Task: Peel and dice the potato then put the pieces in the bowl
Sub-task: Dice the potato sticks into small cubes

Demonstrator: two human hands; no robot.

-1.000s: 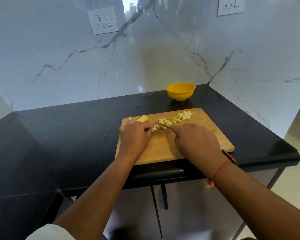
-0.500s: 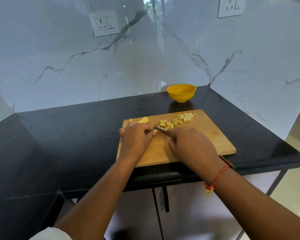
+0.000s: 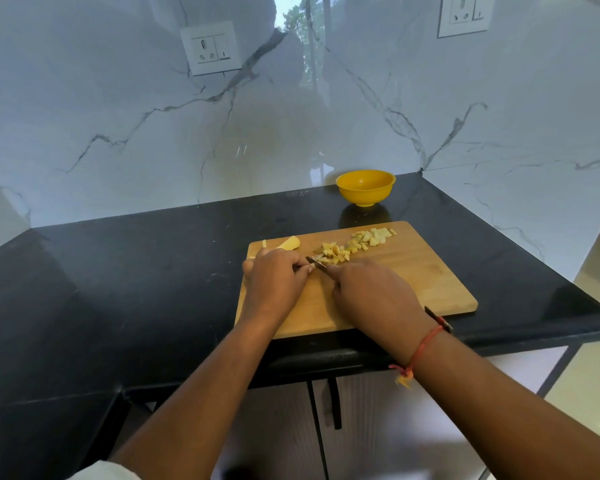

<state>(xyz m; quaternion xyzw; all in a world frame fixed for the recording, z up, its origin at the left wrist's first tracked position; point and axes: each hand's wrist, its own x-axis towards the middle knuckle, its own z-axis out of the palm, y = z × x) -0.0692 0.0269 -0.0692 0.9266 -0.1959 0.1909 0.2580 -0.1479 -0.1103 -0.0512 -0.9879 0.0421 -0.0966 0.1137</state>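
Diced pieces (image 3: 354, 245) on the board (image 3: 416, 282), potato chunk (image 3: 290, 243) at its far-left corner, bowl (image 3: 365, 188) behind on the counter (image 3: 136, 271).

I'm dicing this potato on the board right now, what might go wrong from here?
The knife in your right hand sits right beside the curled fingers of your left hand; a slip may nick them.
The diced pieces lie near the board's far edge and may tumble onto the counter.
The bowl stands beyond the board, so pieces may drop on the way.

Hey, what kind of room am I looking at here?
Most likely a home kitchen: black countertop, marble backsplash with wall sockets, and a wooden cutting board holding diced potato.
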